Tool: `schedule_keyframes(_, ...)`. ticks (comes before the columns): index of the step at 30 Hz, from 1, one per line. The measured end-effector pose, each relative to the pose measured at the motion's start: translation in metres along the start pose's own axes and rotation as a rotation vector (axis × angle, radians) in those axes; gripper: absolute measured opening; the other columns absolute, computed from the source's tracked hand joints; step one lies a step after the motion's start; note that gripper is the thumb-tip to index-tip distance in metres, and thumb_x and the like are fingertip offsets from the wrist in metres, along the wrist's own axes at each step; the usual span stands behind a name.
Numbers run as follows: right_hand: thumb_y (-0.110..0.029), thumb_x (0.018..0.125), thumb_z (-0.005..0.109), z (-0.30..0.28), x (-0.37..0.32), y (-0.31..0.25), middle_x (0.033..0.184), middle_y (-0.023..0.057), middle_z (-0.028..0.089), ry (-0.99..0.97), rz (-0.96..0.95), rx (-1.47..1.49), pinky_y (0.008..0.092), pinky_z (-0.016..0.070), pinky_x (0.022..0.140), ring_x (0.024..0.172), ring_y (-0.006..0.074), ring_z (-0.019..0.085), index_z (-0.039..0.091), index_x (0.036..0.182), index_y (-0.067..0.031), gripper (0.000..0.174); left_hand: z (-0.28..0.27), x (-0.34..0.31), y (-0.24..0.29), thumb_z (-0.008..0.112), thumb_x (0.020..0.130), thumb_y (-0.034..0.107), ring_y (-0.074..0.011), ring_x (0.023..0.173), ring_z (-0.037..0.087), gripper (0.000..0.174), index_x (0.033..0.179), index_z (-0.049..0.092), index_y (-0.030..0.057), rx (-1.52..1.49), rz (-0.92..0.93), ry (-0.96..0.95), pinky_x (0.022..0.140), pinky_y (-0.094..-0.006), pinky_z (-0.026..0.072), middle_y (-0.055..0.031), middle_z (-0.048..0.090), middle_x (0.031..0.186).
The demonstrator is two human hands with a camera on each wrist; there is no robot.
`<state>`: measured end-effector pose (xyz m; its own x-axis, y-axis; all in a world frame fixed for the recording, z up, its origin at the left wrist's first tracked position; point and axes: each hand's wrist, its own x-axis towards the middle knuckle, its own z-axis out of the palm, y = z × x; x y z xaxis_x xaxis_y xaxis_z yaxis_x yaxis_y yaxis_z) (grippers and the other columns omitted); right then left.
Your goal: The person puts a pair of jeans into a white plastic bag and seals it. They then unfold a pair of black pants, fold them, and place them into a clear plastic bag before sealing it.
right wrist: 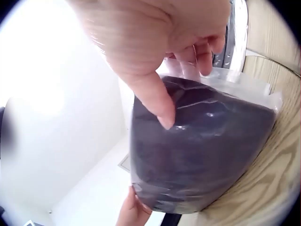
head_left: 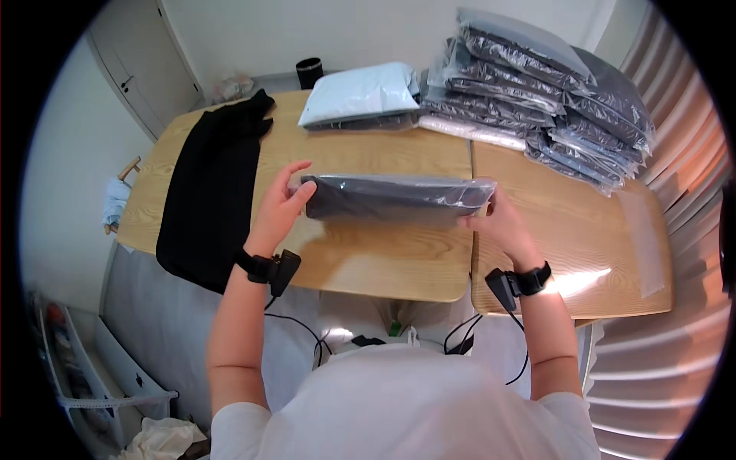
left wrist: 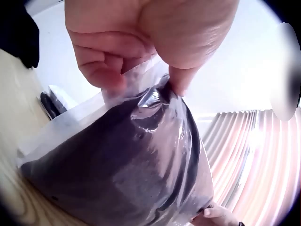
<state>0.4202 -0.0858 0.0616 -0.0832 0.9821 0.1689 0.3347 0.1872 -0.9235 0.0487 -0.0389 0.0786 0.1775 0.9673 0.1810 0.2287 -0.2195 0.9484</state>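
Note:
A clear plastic bag with a dark folded garment inside (head_left: pixel 395 199) stands tilted up over the wooden table between my two hands. My left hand (head_left: pixel 281 211) pinches its left end; in the left wrist view the thumb presses the creased plastic near the upper corner, fingers behind. At the other end my right hand (head_left: pixel 506 226) grips the bag, its thumb (right wrist: pixel 162 110) on the dark face and the other fingers behind the plastic edge. In the left wrist view, the bag's lower edge (left wrist: pixel 44 190) is right at the tabletop. A black garment (head_left: pixel 211 184) lies spread out left of my left hand.
Bagged dark garments (head_left: pixel 506 84) are piled high at the back right. A white package (head_left: pixel 360 92) sits on another bag at the back middle. Beyond the table is a black bin (head_left: pixel 309 73). A clear plastic strip (head_left: pixel 640 241) lies at the right, near the curtain (head_left: pixel 667 307).

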Motion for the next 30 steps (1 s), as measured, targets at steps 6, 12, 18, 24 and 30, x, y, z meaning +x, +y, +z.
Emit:
schedule_keyframes(6, -0.018, 0.067, 0.081, 0.003, 0.021, 0.005, 0.090, 0.0042, 0.064, 0.007, 0.022, -0.222, 0.0292, 0.0454, 0.077, 0.083, 0.0147, 0.056, 0.059, 0.109, -0.0041, 0.049, 0.010, -0.004, -0.064, 0.080, 0.068, 0.015, -0.0160, 0.096, 0.057, 0.069, 0.125, 0.046, -0.0010, -0.010, 0.143, -0.183, 0.084, -0.0294, 0.0446, -0.0060, 0.062, 0.104)
schedule_keyframes(12, -0.016, 0.075, 0.076, 0.012, 0.021, 0.012, 0.095, 0.0046, 0.066, -0.145, 0.032, 0.018, 0.0289, 0.0455, 0.082, 0.089, 0.0144, 0.058, 0.060, 0.107, -0.0031, 0.038, 0.015, -0.003, -0.073, 0.072, 0.077, 0.012, -0.0172, 0.095, 0.058, 0.045, 0.114, 0.054, -0.0046, -0.061, -0.097, -0.153, 0.084, -0.0299, 0.0450, -0.0083, 0.063, 0.104)
schedule_keyframes(18, -0.022, 0.087, 0.065, 0.010, 0.014, -0.025, 0.097, 0.0065, 0.065, -0.069, 0.104, 0.095, 0.0271, 0.0464, 0.081, 0.090, 0.0115, 0.058, 0.059, 0.109, 0.0009, 0.033, 0.009, -0.006, -0.014, 0.065, 0.085, 0.022, -0.0133, 0.083, 0.058, 0.036, 0.111, 0.056, -0.0018, -0.223, -0.144, -0.107, 0.075, -0.0275, 0.0456, -0.0062, 0.064, 0.095)
schedule_keyframes(24, -0.021, 0.091, 0.057, 0.028, 0.027, 0.049, 0.094, 0.0080, 0.063, -0.057, 0.649, 0.532, 0.0296, 0.0510, 0.072, 0.082, 0.0171, 0.061, 0.052, 0.112, 0.0061, 0.035, 0.019, -0.016, -0.044, 0.059, 0.089, 0.036, -0.0090, 0.066, 0.049, 0.042, 0.111, 0.055, 0.0006, -0.123, -0.511, -0.061, 0.068, -0.0228, 0.0444, 0.0006, 0.056, 0.079)
schedule_keyframes(30, 0.004, 0.075, 0.066, 0.035, -0.009, 0.021, 0.120, 0.0130, 0.053, -0.168, 0.454, 0.627, 0.0311, 0.0453, 0.089, 0.103, 0.0217, 0.056, 0.035, 0.132, 0.0039, 0.065, 0.012, -0.032, -0.056, 0.063, 0.087, 0.022, -0.0067, 0.084, 0.056, 0.046, 0.124, 0.047, -0.0002, -0.227, -0.584, -0.246, 0.069, -0.0217, 0.0453, -0.0014, 0.059, 0.101)
